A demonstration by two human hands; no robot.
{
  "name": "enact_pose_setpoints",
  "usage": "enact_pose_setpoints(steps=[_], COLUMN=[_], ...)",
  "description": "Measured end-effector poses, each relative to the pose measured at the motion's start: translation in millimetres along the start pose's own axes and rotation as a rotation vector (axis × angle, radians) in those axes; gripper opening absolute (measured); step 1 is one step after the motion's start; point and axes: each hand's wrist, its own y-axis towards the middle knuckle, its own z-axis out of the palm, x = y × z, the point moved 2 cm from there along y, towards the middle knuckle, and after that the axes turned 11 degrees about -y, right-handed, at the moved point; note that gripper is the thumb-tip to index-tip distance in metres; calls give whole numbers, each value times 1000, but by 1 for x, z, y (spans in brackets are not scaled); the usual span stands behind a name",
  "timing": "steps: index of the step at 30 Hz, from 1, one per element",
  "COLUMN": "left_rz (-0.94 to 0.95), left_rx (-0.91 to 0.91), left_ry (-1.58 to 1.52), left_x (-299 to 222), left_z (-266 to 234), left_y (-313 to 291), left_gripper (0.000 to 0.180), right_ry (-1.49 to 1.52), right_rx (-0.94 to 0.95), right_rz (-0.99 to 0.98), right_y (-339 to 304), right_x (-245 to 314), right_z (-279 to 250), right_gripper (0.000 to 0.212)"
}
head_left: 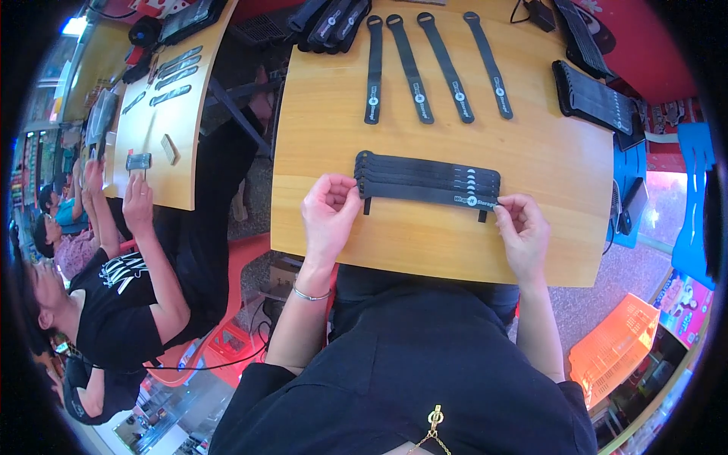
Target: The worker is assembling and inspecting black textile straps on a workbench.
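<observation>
In front of me on the wooden table (318, 140), several black storage straps (425, 167) lie overlapped in a stepped row, with pale printing near their right ends. My left hand (330, 216) pinches the near left corner of the front strap between thumb and fingers. At its right end, my right hand (523, 235) has thumb and forefinger closed on the same strap's corner. Two short dark tabs (367, 206) stick out below the row, one near each end; what they belong to is hidden under the straps.
Several single straps (409, 68) lie lengthwise farther back. Piles of black straps sit at the back left (330, 26) and right edge (595, 98). An orange crate (614, 345) stands at lower right. Another person (125, 296) works at a table on the left.
</observation>
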Motion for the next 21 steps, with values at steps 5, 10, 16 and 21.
enact_pose_setpoints(steps=[5,10,16,21], left_rz=[-1,10,39,40], left_rx=[-12,-25,-19,-27], left_ry=[15,43,71,76], left_x=[-1,-1,-1,0], left_z=[2,2,3,4], left_y=[0,0,-1,0], left_gripper=[7,7,8,9], right_ry=[4,9,-10,0], right_rx=[-12,-6,-13,-11], right_rz=[-2,8,-7,1], right_y=[1,2,2,2], right_x=[-3,-5,-5,-7], right_z=[2,2,2,2], right_gripper=[11,12,12,12])
